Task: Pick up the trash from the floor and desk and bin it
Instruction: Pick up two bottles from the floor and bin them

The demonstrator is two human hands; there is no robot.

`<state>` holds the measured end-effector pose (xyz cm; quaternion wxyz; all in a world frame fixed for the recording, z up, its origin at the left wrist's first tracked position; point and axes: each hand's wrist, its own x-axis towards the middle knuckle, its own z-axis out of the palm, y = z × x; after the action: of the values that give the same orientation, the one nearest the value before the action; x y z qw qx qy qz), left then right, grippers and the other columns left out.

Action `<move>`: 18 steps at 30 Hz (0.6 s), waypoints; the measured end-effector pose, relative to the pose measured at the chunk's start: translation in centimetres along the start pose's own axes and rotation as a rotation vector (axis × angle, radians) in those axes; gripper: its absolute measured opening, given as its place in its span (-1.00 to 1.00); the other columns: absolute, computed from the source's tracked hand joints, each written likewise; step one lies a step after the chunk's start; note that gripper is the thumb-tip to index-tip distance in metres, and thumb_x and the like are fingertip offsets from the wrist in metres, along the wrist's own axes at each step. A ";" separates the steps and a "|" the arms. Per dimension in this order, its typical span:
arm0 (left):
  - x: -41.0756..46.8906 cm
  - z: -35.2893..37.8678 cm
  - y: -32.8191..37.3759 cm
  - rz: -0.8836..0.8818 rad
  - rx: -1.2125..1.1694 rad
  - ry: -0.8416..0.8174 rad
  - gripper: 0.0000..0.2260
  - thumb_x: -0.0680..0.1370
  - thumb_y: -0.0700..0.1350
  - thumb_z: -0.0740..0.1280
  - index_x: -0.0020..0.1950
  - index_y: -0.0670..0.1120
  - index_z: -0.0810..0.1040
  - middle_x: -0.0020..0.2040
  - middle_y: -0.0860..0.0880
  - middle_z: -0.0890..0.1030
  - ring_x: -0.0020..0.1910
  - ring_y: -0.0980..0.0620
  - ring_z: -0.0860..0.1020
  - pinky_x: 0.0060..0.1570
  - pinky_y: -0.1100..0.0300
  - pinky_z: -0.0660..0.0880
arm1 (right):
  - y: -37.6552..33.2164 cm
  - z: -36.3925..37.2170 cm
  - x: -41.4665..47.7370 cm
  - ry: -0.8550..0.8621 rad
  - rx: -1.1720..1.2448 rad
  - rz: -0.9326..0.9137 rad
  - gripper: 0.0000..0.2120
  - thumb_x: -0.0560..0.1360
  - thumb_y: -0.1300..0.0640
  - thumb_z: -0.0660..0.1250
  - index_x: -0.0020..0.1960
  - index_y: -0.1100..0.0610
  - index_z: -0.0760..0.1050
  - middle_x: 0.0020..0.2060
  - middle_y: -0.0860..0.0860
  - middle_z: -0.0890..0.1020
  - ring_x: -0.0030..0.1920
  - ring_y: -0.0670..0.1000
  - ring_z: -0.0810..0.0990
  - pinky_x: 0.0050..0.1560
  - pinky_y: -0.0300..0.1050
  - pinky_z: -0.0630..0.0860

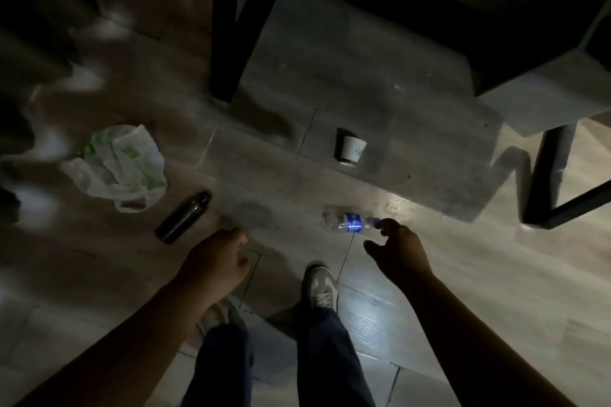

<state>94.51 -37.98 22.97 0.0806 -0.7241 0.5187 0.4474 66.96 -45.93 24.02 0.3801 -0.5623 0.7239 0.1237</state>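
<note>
Barely started: bag point(122, 165), dark bottle point(183, 217), cup point(352, 149) and clear bottle point(347, 221) all lie on the floor point(463, 258), right grip point(400, 251) spread and empty by the clear bottle's cap, left grip point(215, 258) slack, empty.

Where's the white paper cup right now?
In the head view the white paper cup is on the floor just right of centre, beyond the clear plastic bottle by the right hand.

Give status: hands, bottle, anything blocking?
Left hand loose, empty; right hand open, fingers by the cap end of the clear bottle. Bottle flat on the floor, not gripped. Path clear; cup, dark bottle, bag lie apart.
</note>
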 end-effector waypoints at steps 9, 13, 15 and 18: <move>9.5 8.6 -4.8 -0.019 0.071 -0.042 -0.69 0.53 -0.06 0.33 0.26 -0.07 0.47 0.21 -0.05 0.54 0.17 -0.02 0.53 0.04 0.21 0.42 | 4.8 10.2 10.2 -0.008 -0.211 -0.041 -0.46 0.42 0.11 0.41 0.37 0.09 0.39 0.26 0.13 0.50 0.19 0.13 0.52 0.12 -0.08 0.46; 13.1 13.0 -6.0 -0.030 0.050 -0.054 -0.69 0.53 -0.08 0.34 0.25 -0.11 0.47 0.19 -0.07 0.56 0.14 -0.03 0.54 0.05 0.16 0.48 | 7.5 13.9 14.2 -0.029 -0.318 -0.073 -0.44 0.41 0.13 0.40 0.38 0.12 0.36 0.25 0.15 0.47 0.19 0.15 0.49 0.11 -0.07 0.46; 14.6 15.1 -6.5 -0.029 0.052 -0.058 -0.69 0.54 -0.09 0.33 0.26 -0.11 0.47 0.20 -0.08 0.55 0.15 -0.03 0.53 0.08 0.14 0.49 | 8.6 15.4 15.9 -0.026 -0.354 -0.086 -0.38 0.40 0.13 0.42 0.41 0.12 0.32 0.26 0.16 0.45 0.23 0.17 0.45 0.16 -0.03 0.47; 16.6 17.5 -7.1 -0.018 0.061 -0.062 -0.70 0.54 -0.09 0.33 0.26 -0.09 0.46 0.19 -0.06 0.55 0.14 -0.02 0.53 0.07 0.16 0.48 | 9.8 17.3 18.3 0.004 -0.377 -0.109 -0.34 0.37 0.15 0.45 0.42 0.10 0.31 0.26 0.14 0.45 0.26 0.17 0.41 0.21 0.03 0.45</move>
<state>91.52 -35.89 -1.89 0.1228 -0.7117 0.5227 0.4529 63.71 -45.30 -2.77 0.2729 -0.6622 0.6570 0.2353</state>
